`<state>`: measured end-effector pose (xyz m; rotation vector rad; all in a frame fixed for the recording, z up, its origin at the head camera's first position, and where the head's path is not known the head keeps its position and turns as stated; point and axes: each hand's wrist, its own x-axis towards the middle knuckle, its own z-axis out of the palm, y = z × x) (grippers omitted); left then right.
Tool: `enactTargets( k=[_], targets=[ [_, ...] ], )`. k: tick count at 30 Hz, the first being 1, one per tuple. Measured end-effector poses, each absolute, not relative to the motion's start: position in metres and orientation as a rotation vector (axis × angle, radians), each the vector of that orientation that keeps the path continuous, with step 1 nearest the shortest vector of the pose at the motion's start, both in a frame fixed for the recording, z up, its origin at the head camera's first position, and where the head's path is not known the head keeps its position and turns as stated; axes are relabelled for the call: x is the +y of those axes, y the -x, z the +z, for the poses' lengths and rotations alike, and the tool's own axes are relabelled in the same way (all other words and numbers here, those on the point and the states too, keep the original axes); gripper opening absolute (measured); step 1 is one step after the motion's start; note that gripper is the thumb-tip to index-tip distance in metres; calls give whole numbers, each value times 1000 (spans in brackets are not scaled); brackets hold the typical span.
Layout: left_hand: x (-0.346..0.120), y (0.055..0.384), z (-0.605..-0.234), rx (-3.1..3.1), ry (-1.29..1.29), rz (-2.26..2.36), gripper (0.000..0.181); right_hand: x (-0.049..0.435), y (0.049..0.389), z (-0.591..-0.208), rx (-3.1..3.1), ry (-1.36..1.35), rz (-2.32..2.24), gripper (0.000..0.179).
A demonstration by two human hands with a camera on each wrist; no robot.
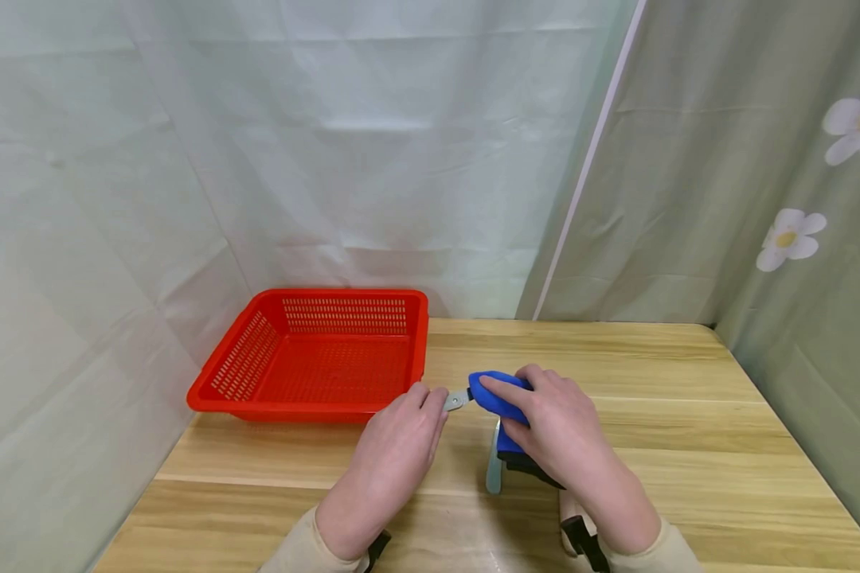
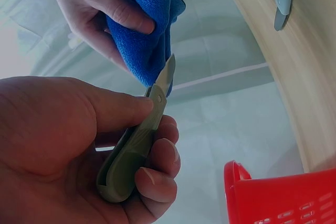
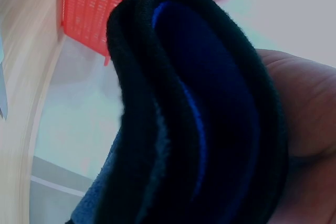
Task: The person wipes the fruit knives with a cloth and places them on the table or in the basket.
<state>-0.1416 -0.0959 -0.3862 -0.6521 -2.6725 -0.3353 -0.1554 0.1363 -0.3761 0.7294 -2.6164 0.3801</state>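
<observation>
The knife [image 2: 142, 141] is gripped by the left hand [image 1: 401, 436], its blade directed toward the cloth [image 2: 140, 51] held by the right hand [image 1: 560, 426].

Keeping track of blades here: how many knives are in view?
2: a folding knife, held in the left hand, and a light-blue-handled knife, lying on the table near the blue cloth. Others may be hidden under the right hand.

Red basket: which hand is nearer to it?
Left. The left hand, gripping a knife, is close by the near right corner of the red basket; the right hand, holding the blue cloth, is farther to the right.
</observation>
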Motion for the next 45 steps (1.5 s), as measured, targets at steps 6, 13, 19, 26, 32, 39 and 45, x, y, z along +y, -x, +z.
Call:
enactTargets(
  k=[6,13,19,26,32,39,45],
  targets=[
    [-96,142,-386,-2670,646,-336,23,142,157,-375,-2629,-698,394,62],
    [-97,141,-386,-2669,634,-336,24,149,161,-375,-2638,-673,395,60],
    [-97,140,-386,-2637,635,-336,24,154,163,-376,-2646,-651,390,59],
    [-98,140,-385,-2638,628,-319,23,162,166,-375,-2654,-610,386,58],
    [-99,140,-384,-2592,632,-334,23,168,168,-375,-2713,-568,385,56],
    [-101,141,-385,-2586,627,-338,24,173,167,-371,-2715,-542,389,56],
    [-100,140,-383,-2605,617,-341,23,160,159,-366,-2597,-629,371,58]
  ],
)
